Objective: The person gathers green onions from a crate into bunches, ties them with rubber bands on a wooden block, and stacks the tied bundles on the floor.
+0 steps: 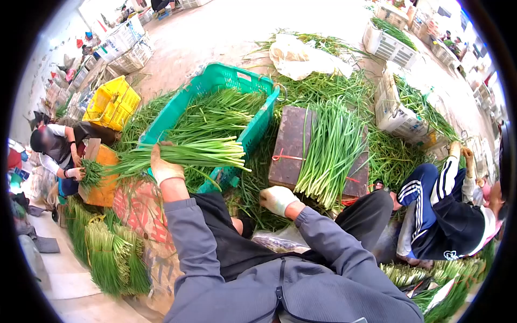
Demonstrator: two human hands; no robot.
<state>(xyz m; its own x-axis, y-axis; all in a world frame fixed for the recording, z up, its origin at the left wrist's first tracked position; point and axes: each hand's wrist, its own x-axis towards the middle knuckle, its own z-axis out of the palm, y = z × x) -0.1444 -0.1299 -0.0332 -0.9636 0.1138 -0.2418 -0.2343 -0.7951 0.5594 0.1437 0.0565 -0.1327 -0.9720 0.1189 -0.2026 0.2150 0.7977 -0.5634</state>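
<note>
My left hand (163, 166), in a pale glove, is wrapped round a bunch of garlic chives (207, 152), held level over the near end of a green crate (153, 126). The pale stem ends point right; the leaves trail left. My right hand (277, 200), in a white glove, is closed beside the near edge of a dark brown box (290, 141); anything inside its fingers is hidden. A larger heap of garlic chives (331, 153) lies on that box, stems toward me. Red ties (281, 156) show on either side of the heap.
Loose greens (318, 89) cover the floor around the box, with a white plastic sheet (304, 56) behind. White crates (398, 105) stand right, a yellow crate (113, 102) left. Tied bundles (110, 253) stand at lower left. Co-workers (59, 142) sit on both sides.
</note>
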